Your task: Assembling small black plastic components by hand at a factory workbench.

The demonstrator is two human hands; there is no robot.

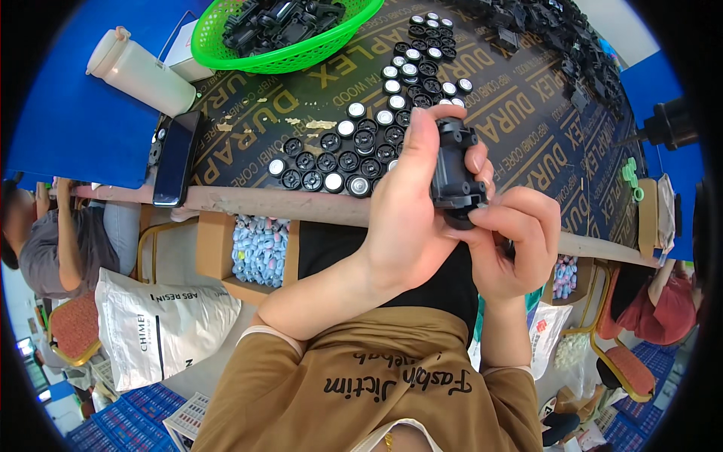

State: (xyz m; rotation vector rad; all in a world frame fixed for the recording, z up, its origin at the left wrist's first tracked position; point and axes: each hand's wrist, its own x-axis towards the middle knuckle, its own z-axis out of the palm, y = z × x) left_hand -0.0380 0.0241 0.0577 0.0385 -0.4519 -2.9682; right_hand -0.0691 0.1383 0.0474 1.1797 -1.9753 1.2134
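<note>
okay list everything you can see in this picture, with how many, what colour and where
black plastic part: one, black, held in both hands above the table edge
small wheels: many, black, some with white faces, grouped mid-table
basket: one, green, top of table, holding black parts
loose black parts: a heap, black, top right
bottle: one, whitish, lying on the blue surface, top left
phone: one, black, left table edge
box of pale blue and pink pieces: one, under the table
white sack: one, on the floor, left
left hand: one, gripping the part
right hand: one, pinching its lower end
</note>
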